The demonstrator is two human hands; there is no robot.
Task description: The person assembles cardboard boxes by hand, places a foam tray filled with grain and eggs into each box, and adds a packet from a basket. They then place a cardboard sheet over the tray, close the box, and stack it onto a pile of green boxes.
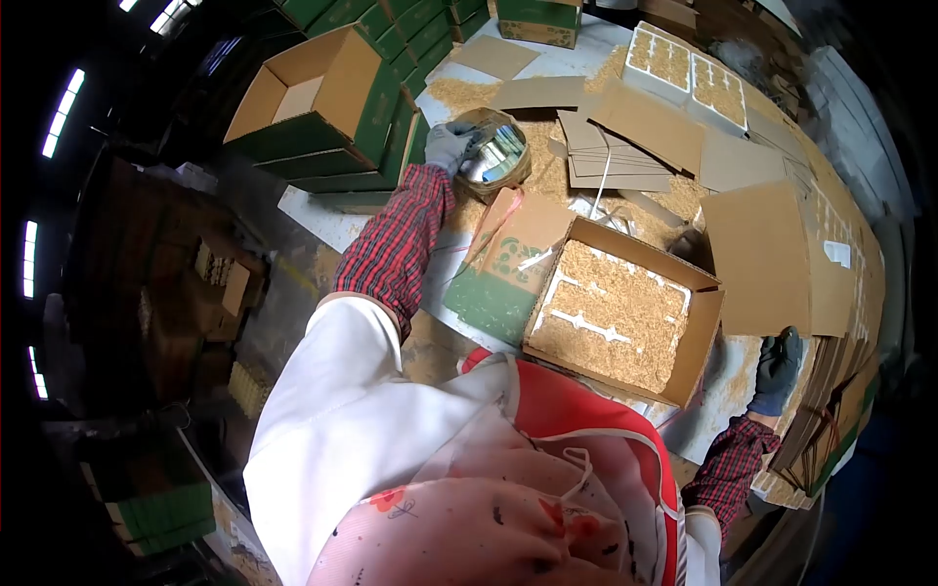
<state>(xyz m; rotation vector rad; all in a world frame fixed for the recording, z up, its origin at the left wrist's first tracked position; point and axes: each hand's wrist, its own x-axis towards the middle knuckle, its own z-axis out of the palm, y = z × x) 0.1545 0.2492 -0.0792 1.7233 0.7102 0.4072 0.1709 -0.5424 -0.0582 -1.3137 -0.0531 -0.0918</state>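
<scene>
Pink cloth (469, 532), left hand (449, 146) at bag (521, 168), right hand (777, 373) by cardboard (757, 259), fingers' (788, 339) grip unclear

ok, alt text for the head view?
A gloved left hand is at the rim of a round container of silver and green items; the gloved right hand is by the lower edge of a cardboard sheet. Between them, an open carton holds sawdust-like filling.

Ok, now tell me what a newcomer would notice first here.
Probably the open box near the centre, filled with what looks like sawdust. Then the gloved left hand at a round tub of small shiny items, further back to the left. Lastly, the green boxes stacked at upper left, an open one on top.
</scene>
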